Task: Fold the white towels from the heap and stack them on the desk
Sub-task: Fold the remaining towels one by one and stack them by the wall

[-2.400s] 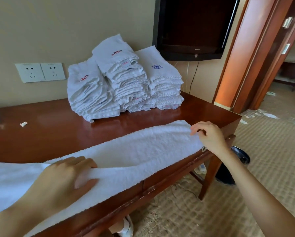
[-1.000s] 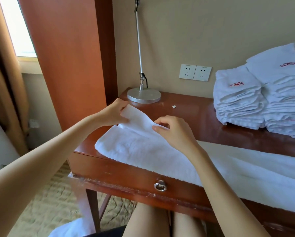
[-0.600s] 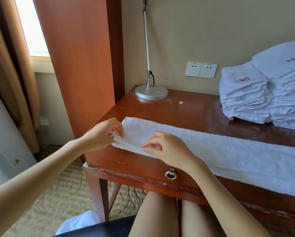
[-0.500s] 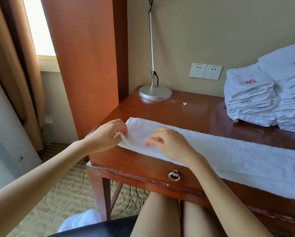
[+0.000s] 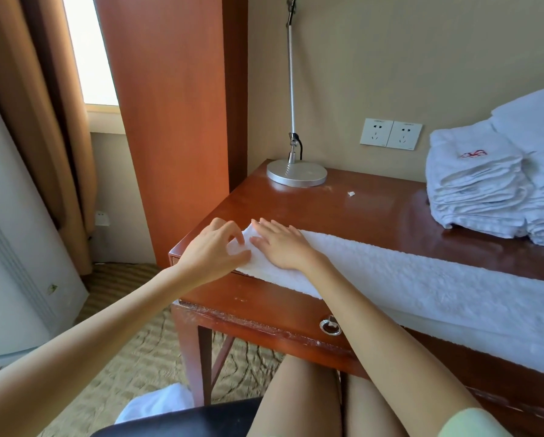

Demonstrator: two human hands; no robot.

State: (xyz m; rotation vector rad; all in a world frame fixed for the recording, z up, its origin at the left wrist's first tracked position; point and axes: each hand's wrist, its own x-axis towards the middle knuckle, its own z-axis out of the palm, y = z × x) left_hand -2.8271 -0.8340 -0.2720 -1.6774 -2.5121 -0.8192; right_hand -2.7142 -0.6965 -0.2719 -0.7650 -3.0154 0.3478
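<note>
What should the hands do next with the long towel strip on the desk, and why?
Probably pinch the strip's left end and carry it rightward to fold it. The long towel lies flat along the desk, both the left hand and right hand rest on that end, and the folded stack waits at the right.

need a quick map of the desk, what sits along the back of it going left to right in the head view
lamp base → small white scrap → stack of folded towels. On the wall behind, the double socket falls between scrap and stack.
</note>
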